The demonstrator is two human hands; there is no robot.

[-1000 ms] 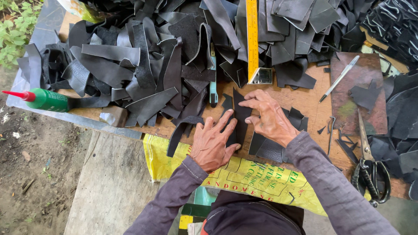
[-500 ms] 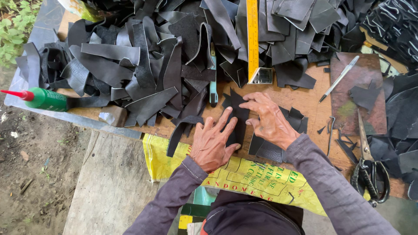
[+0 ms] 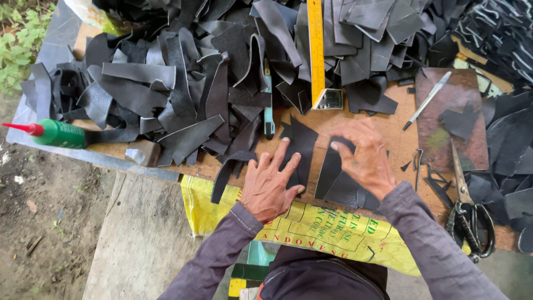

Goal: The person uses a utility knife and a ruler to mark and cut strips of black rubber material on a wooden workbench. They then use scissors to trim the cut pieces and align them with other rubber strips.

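Flat and spread-fingered, the left hand presses on a dark leather piece near the front edge of the wooden tabletop, gripping nothing. Just beside it, the right hand lies open, palm down, on a second leather piece, fingertips at its top edge. Behind both hands a yellow ruler runs back into the heap of black scraps. Scissors sit by the right front corner, a pen farther back, and a green glue bottle at the left edge.
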